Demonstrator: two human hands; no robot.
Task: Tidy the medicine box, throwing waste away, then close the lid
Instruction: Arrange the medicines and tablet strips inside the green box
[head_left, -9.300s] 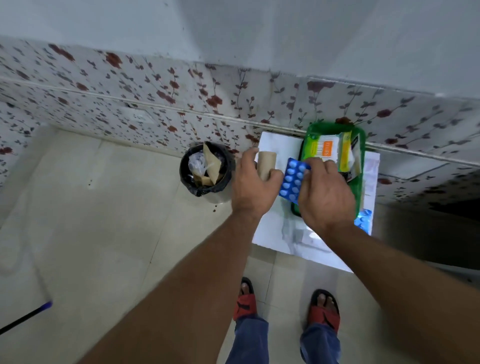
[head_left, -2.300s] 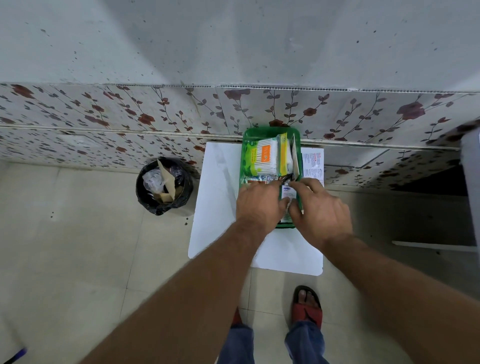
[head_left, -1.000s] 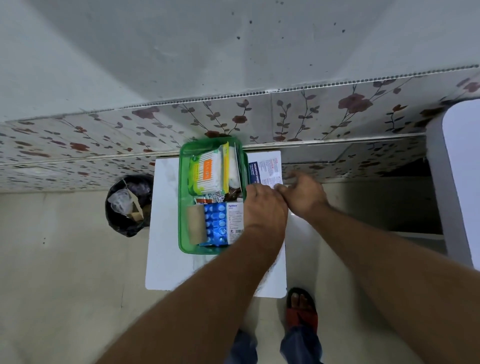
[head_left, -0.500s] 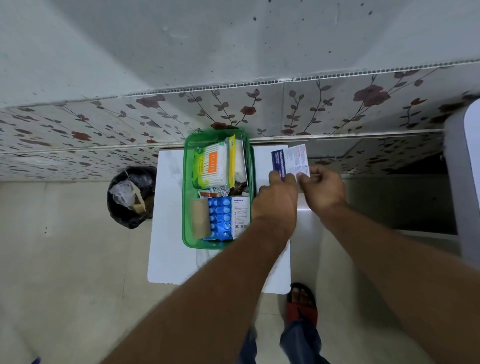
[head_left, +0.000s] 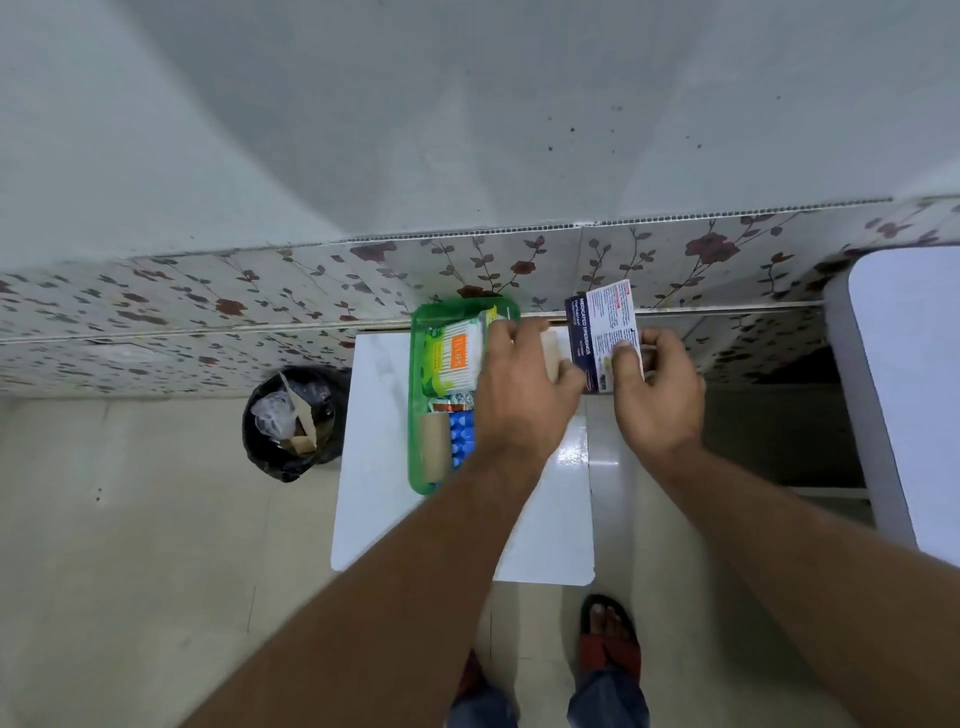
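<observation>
The green medicine box sits open on a small white table against the wall. Inside it lie a cotton swab pack, a brown roll and a blue blister pack. My right hand holds a white and dark blue dressings pack up in the air, right of the box. My left hand hovers over the box's right half and pinches a beige piece at the pack's left edge. Whether that piece is a flap or a separate strip is unclear. No lid shows.
A black-lined waste bin holding paper and plastic scraps stands on the floor left of the table. White furniture rises at the right edge. My feet in red sandals are just below the table. A flower-patterned wall runs behind.
Both hands have lifted the dressings pack from the table beside the box and raised it. My left hand has shifted to its left edge, covering the box's right side.
</observation>
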